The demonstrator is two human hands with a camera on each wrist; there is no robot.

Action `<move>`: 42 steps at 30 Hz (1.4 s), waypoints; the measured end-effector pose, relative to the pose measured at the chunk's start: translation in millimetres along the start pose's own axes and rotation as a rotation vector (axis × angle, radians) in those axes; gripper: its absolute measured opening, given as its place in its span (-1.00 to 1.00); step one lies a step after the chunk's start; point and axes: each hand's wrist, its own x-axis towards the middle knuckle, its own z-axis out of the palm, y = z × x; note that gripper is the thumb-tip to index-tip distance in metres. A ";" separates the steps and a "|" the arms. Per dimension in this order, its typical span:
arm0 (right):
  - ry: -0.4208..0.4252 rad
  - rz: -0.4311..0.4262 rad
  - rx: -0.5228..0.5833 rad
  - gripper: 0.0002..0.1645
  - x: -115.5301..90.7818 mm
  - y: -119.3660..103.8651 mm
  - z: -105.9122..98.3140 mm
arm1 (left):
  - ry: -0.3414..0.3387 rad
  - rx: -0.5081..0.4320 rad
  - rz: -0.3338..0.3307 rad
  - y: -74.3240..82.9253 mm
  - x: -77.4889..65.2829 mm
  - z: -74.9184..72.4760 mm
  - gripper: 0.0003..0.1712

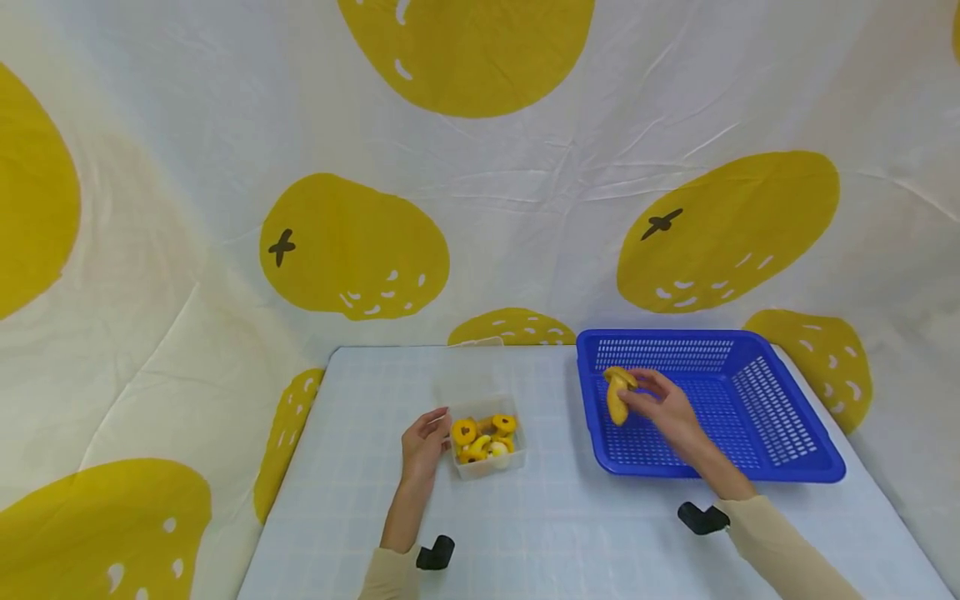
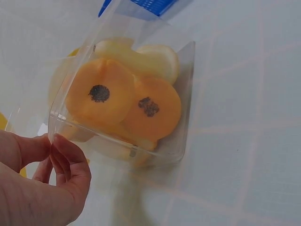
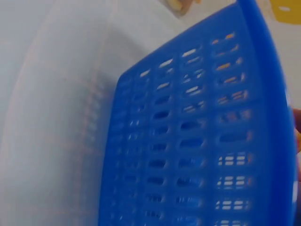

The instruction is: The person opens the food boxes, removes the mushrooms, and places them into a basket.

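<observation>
Backdrop [image 1: 525, 233]: pale fabric printed with large yellow fruit shapes, rising behind and at the sides of the work area.

Desk [image 1: 555, 533]: covered with a pale, faintly checked surface; carries the basket and the container.

Blue basket [image 1: 795, 475]: rectangular, slotted walls, standing upright at the right rear of the desk.

Sleeves [image 1: 780, 546]: beige, one on each forearm; a black bracket [image 1: 435, 553] is visible beside each cuff.

Clear container [image 1: 480, 471]: rectangular, well apart from the basket, to its left. A transparent lid [image 1: 468, 371] extends from the rear side, open.

Left hand [image 1: 422, 446]: positioned at the left side of the container. Its grip is narrow; thumb and fingertips pinch the clear plastic edge.

Right hand [image 1: 671, 412]: positioned over the basket. Its grip holds one mushroom between thumb and fingers.

Yellow mushroom [image 1: 618, 396]: cap toward the rear, stem toward the front, located over the left part of the basket. Its clearance from the basket floor cannot be determined.

Yellow pieces [image 1: 476, 455]: several, grouped inside the container; some show round faces with dark centre marks.
</observation>
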 end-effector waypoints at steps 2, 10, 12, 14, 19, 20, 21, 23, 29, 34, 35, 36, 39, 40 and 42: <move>-0.002 0.014 -0.040 -0.15 0.2 4.7 -5.0 | 0.000 -0.001 -0.001 -0.2 0.6 0.2 -0.62; -0.053 0.067 -0.178 -0.16 2.2 18.3 -14.2 | -0.003 0.002 -0.003 0.3 1.4 -0.1 -0.63; -0.068 0.073 -0.230 -0.18 3.6 18.3 -13.9 | 0.001 0.006 -0.005 0.4 1.5 -0.3 -0.64; -0.085 0.075 -0.282 -0.21 5.3 19.6 -13.9 | 0.003 0.013 -0.009 -0.3 1.2 -0.3 -0.63; -0.109 0.111 -0.392 -0.31 11.8 25.5 -14.3 | -0.001 0.019 -0.016 -0.3 -0.2 -0.5 -0.61; -0.107 0.122 -0.410 -0.33 13.0 27.0 -14.2 | -0.004 0.017 -0.014 0.2 -0.7 -0.5 -0.61; -0.111 0.120 -0.429 -0.34 14.0 28.3 -14.2 | -0.011 0.009 -0.008 0.6 -1.3 -0.7 -0.60; -0.115 0.114 -0.467 -0.38 15.8 30.2 -13.9 | -0.024 -0.007 0.005 1.4 -2.1 -1.4 -0.60; -0.130 0.062 -0.538 -0.42 18.8 30.3 -12.5 | -0.044 -0.039 0.035 4.1 -3.7 -2.6 -0.59; -0.122 0.008 -0.558 -0.37 17.8 29.6 -11.4 | -0.040 -0.035 0.033 5.5 -2.8 -1.8 -0.59; -0.117 -0.016 -0.565 -0.38 17.2 29.3 -10.9 | -0.043 -0.037 0.032 5.6 -2.3 -1.9 -0.59; -0.113 -0.043 -0.569 -0.40 16.5 28.9 -10.1 | -0.043 -0.036 0.030 5.6 -2.2 -2.1 -0.60; -0.085 -0.135 -0.575 -0.50 13.7 25.9 -6.8 | -0.040 -0.034 0.026 5.2 -2.0 -2.5 -0.60; -0.070 -0.162 -0.576 -0.53 12.5 24.0 -5.5 | -0.039 -0.032 0.023 4.7 -1.9 -2.6 -0.61; -0.041 -0.203 -0.565 -0.58 10.9 21.5 -2.3 | -0.030 -0.030 0.029 2.6 -2.2 -1.8 -0.60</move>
